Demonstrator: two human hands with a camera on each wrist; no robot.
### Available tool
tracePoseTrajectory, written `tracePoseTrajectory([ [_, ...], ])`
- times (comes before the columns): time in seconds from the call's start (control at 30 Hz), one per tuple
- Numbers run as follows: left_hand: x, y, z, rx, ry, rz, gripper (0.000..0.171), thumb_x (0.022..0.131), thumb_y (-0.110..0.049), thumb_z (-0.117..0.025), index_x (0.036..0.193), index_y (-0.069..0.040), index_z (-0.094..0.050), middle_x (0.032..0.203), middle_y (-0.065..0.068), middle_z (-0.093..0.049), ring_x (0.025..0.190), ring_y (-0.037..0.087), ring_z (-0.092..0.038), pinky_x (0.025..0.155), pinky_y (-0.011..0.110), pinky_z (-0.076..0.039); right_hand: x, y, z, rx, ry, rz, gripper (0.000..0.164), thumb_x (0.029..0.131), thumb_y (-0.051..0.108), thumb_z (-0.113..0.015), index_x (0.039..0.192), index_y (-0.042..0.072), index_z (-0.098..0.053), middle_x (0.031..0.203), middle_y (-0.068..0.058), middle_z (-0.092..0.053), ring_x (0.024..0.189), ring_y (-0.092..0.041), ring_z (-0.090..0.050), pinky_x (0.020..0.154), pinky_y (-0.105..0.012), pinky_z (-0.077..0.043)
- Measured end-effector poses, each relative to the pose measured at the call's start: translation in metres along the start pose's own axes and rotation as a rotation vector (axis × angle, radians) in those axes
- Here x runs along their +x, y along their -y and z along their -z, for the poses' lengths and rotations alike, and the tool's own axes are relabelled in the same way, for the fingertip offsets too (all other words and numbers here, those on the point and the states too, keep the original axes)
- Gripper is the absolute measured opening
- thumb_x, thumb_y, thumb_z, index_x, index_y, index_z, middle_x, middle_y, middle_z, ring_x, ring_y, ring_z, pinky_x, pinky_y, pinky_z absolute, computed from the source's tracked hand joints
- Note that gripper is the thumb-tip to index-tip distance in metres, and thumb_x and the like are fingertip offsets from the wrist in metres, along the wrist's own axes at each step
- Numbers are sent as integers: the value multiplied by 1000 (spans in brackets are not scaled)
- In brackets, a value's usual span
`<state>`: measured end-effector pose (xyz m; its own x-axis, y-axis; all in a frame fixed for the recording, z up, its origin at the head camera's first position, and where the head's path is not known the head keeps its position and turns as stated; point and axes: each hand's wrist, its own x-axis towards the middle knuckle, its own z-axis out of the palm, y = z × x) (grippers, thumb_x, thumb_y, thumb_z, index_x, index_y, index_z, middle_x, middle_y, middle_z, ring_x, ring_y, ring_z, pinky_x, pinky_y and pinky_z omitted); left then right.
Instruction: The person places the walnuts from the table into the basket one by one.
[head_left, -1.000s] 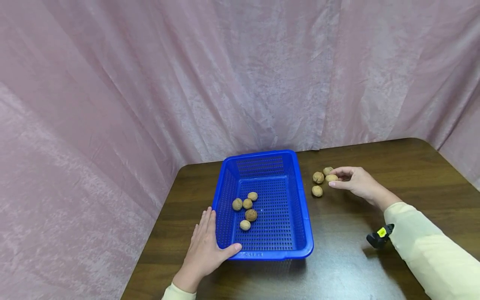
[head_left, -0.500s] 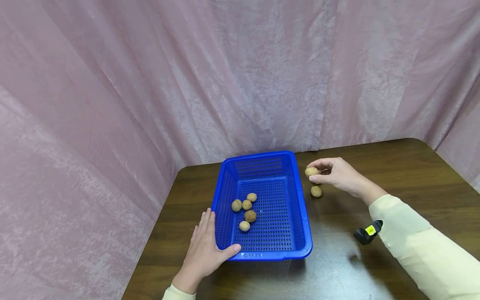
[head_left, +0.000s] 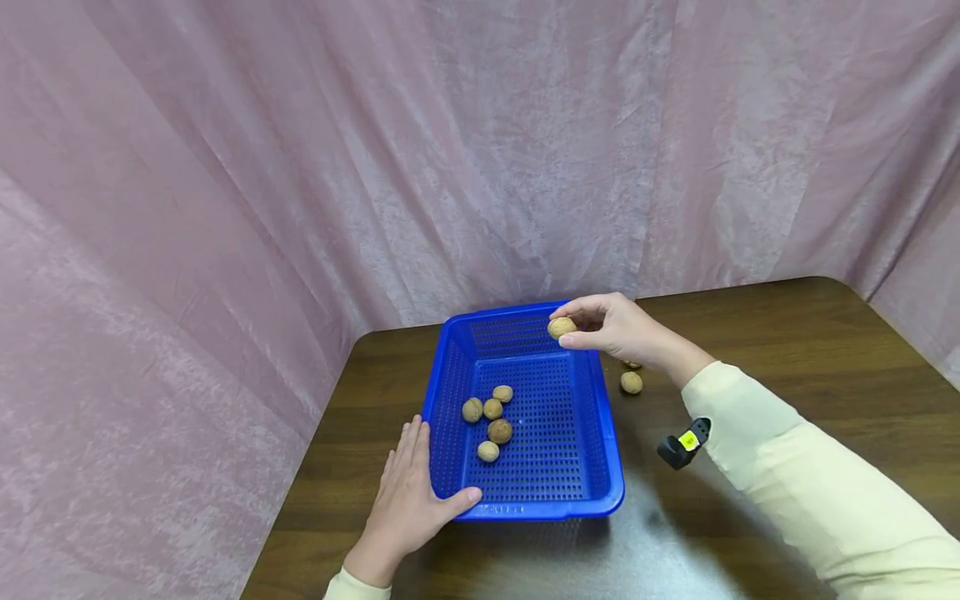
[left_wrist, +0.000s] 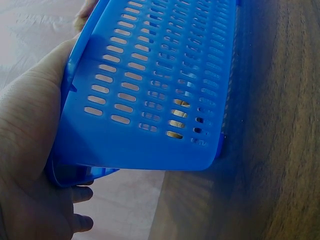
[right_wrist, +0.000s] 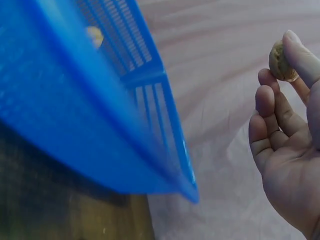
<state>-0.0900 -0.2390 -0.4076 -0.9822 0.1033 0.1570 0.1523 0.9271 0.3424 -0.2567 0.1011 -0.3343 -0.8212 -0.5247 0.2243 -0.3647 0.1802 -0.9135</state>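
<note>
My right hand (head_left: pixel 618 331) pinches a walnut (head_left: pixel 562 327) between thumb and fingertips, above the far right corner of a blue plastic basket (head_left: pixel 617 467). In the right wrist view the same walnut (right_wrist: pixel 281 62) shows between thumb and fingers, apart from the basket's rim. Several walnuts lie loose on the basket floor, among them a darker walnut (head_left: pixel 499 431). At the basket's near left corner rests my left hand (head_left: pixel 408 496), fingers straight along the side and thumb over the front rim. The left wrist view has that hand (left_wrist: pixel 30 125) against the rim, beside the slotted wall (left_wrist: pixel 135 90).
To the right of the basket, a walnut (head_left: pixel 632 382) lies on the brown wooden table (head_left: pixel 787 333). Another walnut (head_left: pixel 633 364) is mostly hidden behind my right hand. A pink curtain (head_left: pixel 480 167) hangs behind the table.
My right hand has lifted the walnut from the group on the table and carried it left to above the basket's far right corner. The left hand and basket stay nearly still.
</note>
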Motion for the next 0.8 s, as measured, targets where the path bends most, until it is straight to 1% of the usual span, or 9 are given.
tracePoseTrajectory([
  [0.03,0,0,0,0,2,3,120,70,-69,-70,153,-1,-17,160,10,-10,146,30,-9,112,59,-16,4,3,-3,11,13,14,37,84,23,-76,118,11,-67,104,-7,-69,96,-27,-62,77,-30,-52],
  [0.17,-1,-2,0,0,11,12,120,70,-71,-69,153,-1,-17,160,10,-9,146,30,-8,112,59,-16,19,11,-17,32,43,47,36,84,19,-76,117,9,-67,101,-7,-69,94,-25,-63,79,-32,-52],
  [0.2,-1,-2,0,0,10,12,120,70,-71,-69,153,-1,-17,160,10,-9,146,30,-8,112,59,-16,23,12,-20,35,45,47,35,84,19,-76,117,11,-68,100,-6,-69,93,-24,-62,79,-32,-52],
  [0.3,-2,-3,0,-3,8,10,121,70,-72,-68,153,-1,-17,160,10,-9,146,30,-8,112,58,-16,33,18,-31,37,46,39,33,83,18,-77,114,12,-69,98,-5,-69,91,-24,-61,81,-33,-51],
  [0.43,-2,-4,1,-13,13,11,121,70,-71,-69,153,-1,-16,161,9,-9,147,29,-7,113,58,-14,45,21,-46,48,47,-6,32,81,21,-79,111,14,-70,98,-4,-68,92,-23,-59,82,-36,-50],
  [0.5,-2,-4,1,-14,17,11,121,70,-73,-67,153,-2,-16,161,9,-8,147,28,-6,113,58,-14,53,18,-54,59,59,-17,32,81,23,-79,111,16,-70,99,-4,-68,93,-23,-59,82,-36,-50],
  [0.63,-1,-5,1,-14,25,10,125,68,-82,-58,153,-2,-15,161,8,-7,147,28,-6,113,58,-14,62,14,-70,74,103,-35,34,81,24,-79,112,15,-69,101,-3,-68,94,-23,-60,83,-35,-51],
  [0.7,-1,-6,1,-14,28,9,126,67,-85,-54,153,-2,-15,161,8,-7,147,28,-5,112,59,-14,65,8,-78,62,126,-50,34,81,25,-79,112,16,-69,101,-2,-68,94,-22,-60,83,-34,-51],
  [0.8,-2,-6,0,-14,28,4,126,67,-86,-54,153,-1,-16,161,8,-6,147,29,-5,112,60,-15,67,-1,-89,24,148,-67,34,80,29,-79,111,18,-69,100,0,-68,93,-20,-61,83,-33,-51],
])
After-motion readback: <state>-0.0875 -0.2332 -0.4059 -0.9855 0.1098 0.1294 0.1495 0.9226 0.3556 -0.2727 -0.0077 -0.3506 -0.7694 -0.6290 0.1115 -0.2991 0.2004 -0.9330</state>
